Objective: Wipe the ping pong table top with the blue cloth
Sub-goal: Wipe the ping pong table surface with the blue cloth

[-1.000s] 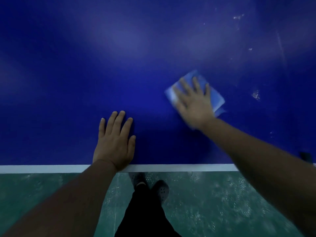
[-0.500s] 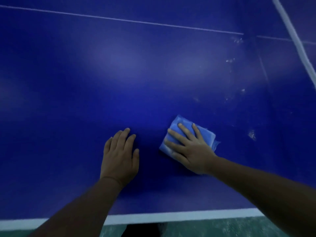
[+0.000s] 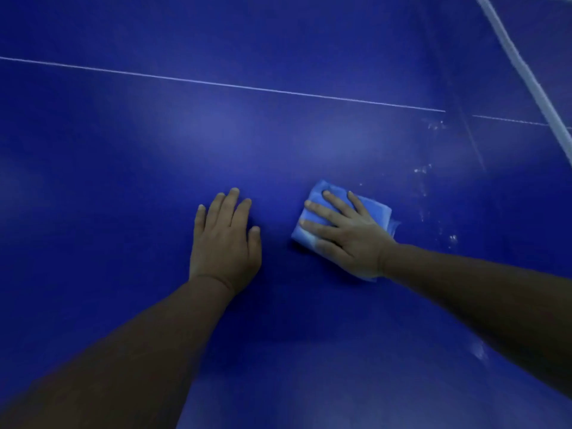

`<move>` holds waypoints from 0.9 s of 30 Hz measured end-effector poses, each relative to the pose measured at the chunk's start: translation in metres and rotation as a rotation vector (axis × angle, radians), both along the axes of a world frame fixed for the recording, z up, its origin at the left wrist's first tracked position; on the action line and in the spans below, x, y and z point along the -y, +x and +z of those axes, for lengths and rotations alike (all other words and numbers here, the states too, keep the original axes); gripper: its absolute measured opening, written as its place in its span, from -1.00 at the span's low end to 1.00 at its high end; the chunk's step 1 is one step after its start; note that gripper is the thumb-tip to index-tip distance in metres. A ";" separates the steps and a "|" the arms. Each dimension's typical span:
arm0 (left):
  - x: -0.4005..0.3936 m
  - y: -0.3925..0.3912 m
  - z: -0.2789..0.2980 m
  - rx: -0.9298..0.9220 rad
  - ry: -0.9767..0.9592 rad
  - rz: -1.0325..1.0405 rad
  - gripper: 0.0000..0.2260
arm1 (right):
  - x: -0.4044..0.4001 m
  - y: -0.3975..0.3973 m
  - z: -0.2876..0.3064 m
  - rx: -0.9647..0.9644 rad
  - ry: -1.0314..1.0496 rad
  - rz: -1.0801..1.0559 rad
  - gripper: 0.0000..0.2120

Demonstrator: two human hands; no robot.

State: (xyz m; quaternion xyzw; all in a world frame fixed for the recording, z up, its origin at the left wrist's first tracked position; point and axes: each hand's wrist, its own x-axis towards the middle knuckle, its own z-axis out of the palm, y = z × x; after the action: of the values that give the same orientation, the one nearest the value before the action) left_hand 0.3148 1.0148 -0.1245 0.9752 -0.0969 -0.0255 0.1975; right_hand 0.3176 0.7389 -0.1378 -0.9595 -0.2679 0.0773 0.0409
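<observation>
no readable text, labels, brands or numbers

Smooth painted counter, soft folded cloth

The counter [image 3: 154,168] is a hard, smooth deep-blue board with a low sheen: soft pale patches of light lie on it. A thin white line [image 3: 216,83] crossing it looks painted and flat. Whitish specks and smears [image 3: 422,170] dull the finish at the right. The blue cloth [image 3: 309,233], paler than the board, looks soft and matt, folded in layers with a slightly ragged edge. The white net edge [image 3: 520,61] at the top right looks like woven tape.
</observation>
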 end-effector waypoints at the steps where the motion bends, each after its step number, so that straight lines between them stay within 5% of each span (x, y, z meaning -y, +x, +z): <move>1: 0.008 0.008 -0.001 -0.012 -0.009 0.020 -0.46 | 0.005 0.021 0.000 0.001 -0.005 -0.015 -0.52; 10: 0.022 0.012 -0.013 -0.072 0.107 -0.026 -0.43 | 0.024 0.165 -0.003 -0.015 0.002 -0.478 -0.51; 16: 0.022 0.013 -0.015 -0.039 0.094 -0.030 -0.49 | 0.009 0.091 -0.011 0.017 0.012 0.263 -0.53; 18: 0.021 0.013 -0.016 -0.034 0.100 -0.033 -0.50 | 0.031 0.134 -0.006 0.030 -0.027 0.113 -0.51; 22: 0.021 0.014 -0.017 -0.015 0.110 -0.034 -0.50 | 0.045 0.179 -0.003 0.001 -0.019 -0.521 -0.52; 27: 0.022 0.014 -0.018 0.037 0.094 -0.041 -0.51 | -0.042 0.163 -0.011 0.019 0.073 -0.294 -0.47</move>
State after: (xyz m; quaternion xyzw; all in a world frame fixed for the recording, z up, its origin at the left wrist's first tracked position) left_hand 0.3291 0.9926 -0.1422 0.9815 -0.1192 -0.0159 0.1492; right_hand 0.4809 0.7811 -0.1493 -0.9869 -0.1277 0.0518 0.0840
